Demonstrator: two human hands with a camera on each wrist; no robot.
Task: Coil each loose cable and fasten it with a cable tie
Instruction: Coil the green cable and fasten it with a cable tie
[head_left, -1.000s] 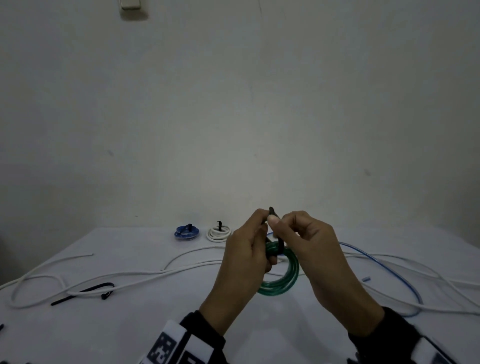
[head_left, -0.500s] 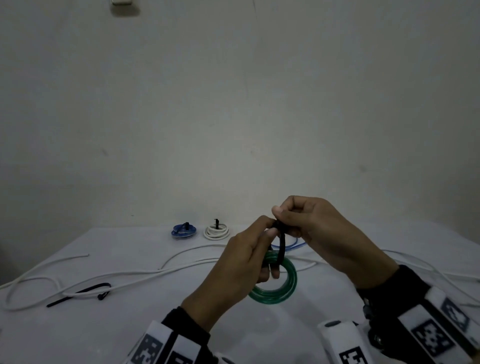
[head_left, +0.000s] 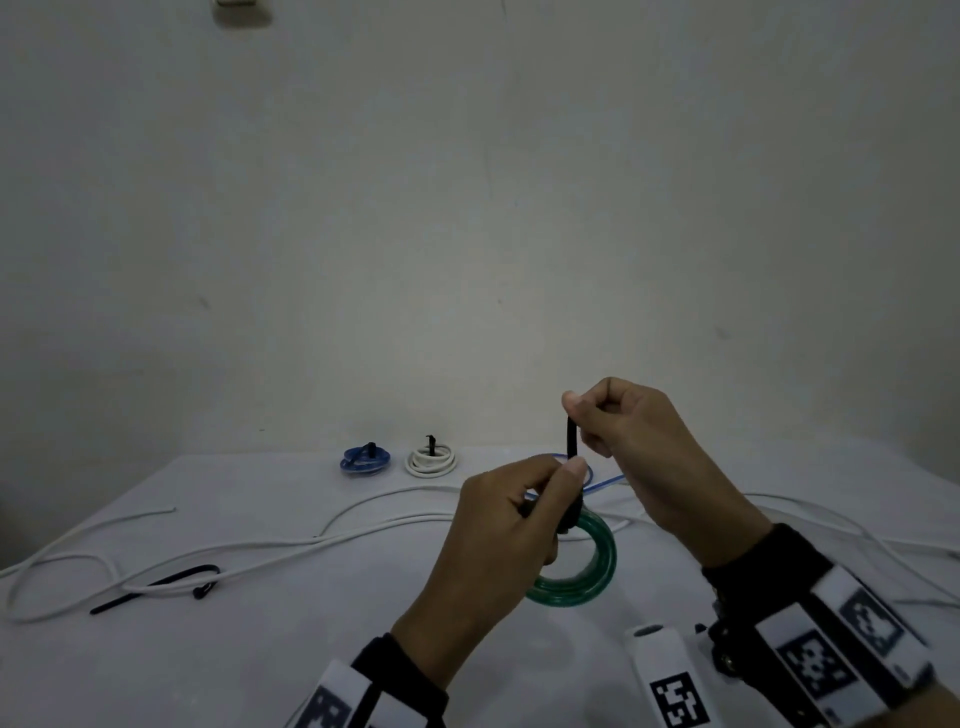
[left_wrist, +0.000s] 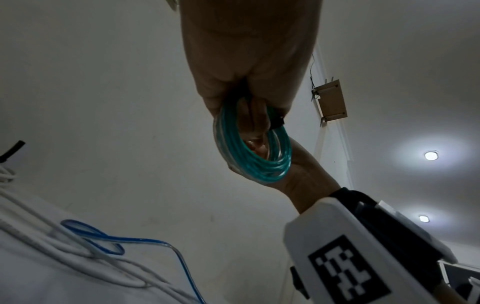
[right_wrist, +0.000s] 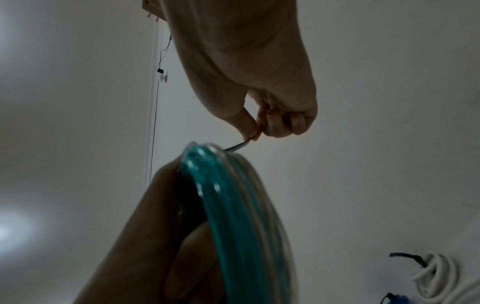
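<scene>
Above the tabletop (head_left: 260, 649), the left hand (head_left: 498, 540) is gripping the green cable coil (head_left: 597, 571), fingers curled through its ring. Just beyond, the right hand (head_left: 639, 447) is pinching the black cable tie (head_left: 572, 439) upright. Farther back, a blue coil (head_left: 365, 460) and white coil (head_left: 431, 462) are lying tied.
</scene>
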